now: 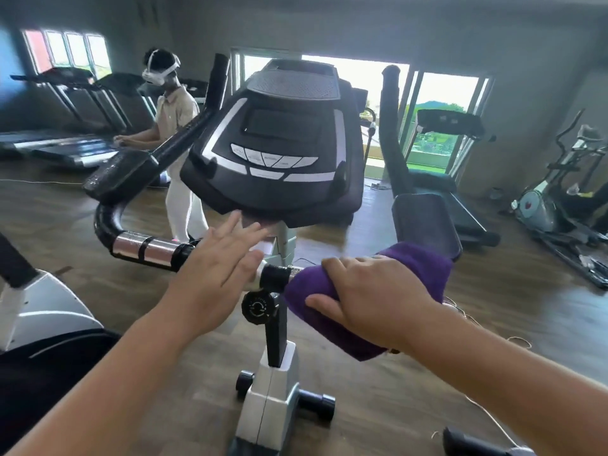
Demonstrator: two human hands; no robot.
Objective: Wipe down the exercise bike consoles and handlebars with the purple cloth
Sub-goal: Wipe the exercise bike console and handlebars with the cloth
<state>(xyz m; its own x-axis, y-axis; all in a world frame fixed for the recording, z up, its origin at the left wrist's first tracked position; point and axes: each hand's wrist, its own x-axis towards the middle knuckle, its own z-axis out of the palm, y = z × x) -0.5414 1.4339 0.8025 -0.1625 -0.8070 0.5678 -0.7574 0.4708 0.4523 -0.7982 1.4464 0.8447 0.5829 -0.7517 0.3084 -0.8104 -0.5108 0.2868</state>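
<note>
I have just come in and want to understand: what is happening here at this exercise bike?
A person is wiping the exercise bike. The right hand grips the purple cloth, folded over the right side of the handlebar. The left hand is open, fingers straight, just below the console. The cloth is not on the console. Behind, another person stands by the treadmills.
</note>
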